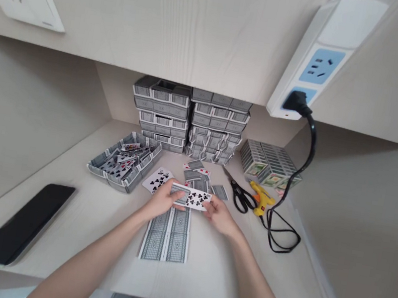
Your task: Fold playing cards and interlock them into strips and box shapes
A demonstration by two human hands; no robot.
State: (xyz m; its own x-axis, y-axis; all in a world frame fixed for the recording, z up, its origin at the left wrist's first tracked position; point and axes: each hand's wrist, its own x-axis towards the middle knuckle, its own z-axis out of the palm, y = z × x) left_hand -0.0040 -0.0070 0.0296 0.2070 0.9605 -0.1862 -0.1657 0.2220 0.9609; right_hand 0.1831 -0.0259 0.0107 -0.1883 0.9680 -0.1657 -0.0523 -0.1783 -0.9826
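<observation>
Between both hands I hold playing cards (197, 198), one showing its patterned back and one its black clubs face. My left hand (164, 199) grips the back-side end, thumb on top. At the other end, my right hand (219, 213) pinches the clubs card near its edge. Just below lies a flat panel of joined cards (166, 242), backs up, partly hidden by my left hand. A face-up clubs card pile (157, 179) sits beside my left hand. Loose cards (195, 171), some face up and some face down, are scattered beyond the hands.
A card-built tray (133, 182) filled with cards stands left. Stacked card boxes (167, 109) rise at the back, with card packs (268, 162) to their right. Scissors (240, 196) and a yellow glue gun (263, 199) with a looped cord lie right; a black phone-like slab (24, 224) lies left.
</observation>
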